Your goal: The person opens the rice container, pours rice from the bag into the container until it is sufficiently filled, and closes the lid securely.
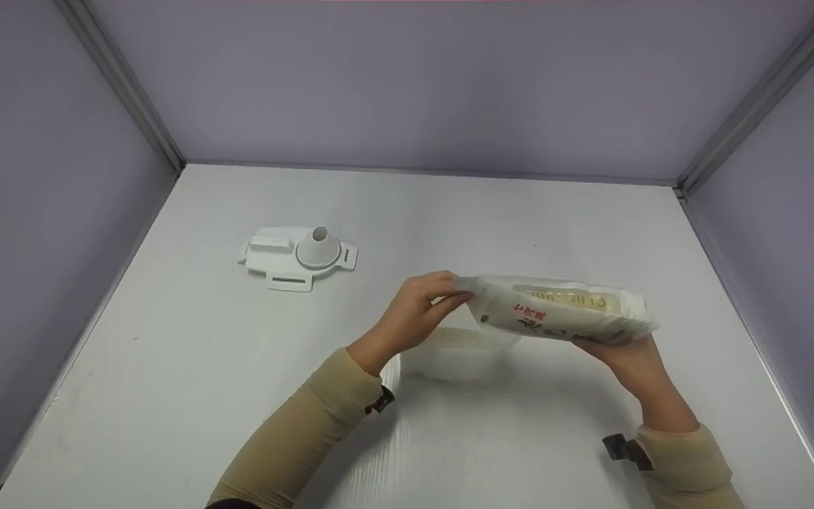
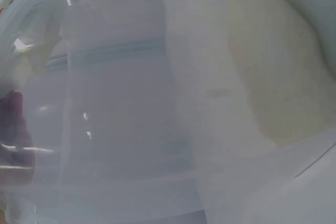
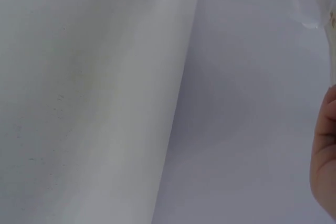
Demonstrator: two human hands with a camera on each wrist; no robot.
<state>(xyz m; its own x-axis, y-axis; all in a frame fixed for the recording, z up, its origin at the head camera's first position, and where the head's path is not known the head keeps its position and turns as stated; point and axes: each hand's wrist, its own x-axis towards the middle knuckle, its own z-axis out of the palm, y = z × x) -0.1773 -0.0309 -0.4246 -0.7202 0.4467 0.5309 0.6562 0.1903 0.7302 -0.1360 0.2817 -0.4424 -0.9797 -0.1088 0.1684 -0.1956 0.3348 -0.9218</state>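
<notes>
A white plastic bag (image 1: 555,311) with red and dark lettering and a window of yellowish print is held up and tilted in the head view. My left hand (image 1: 421,304) pinches its left end between thumb and fingers. Under the right end, my right hand (image 1: 626,360) grips the bag, its fingers partly hidden behind it. Below the bag's left part stands a translucent tub (image 1: 456,360), partly covered by the left hand and the bag. The left wrist view looks through the tub's clear wall (image 2: 121,98), with a pale mass (image 2: 283,77) showing at its right.
A white plastic part (image 1: 290,258) with a cone-shaped spout and slotted tabs lies on the white table (image 1: 167,353), left of the hands. Grey-purple panels (image 1: 435,92) close off the back and both sides.
</notes>
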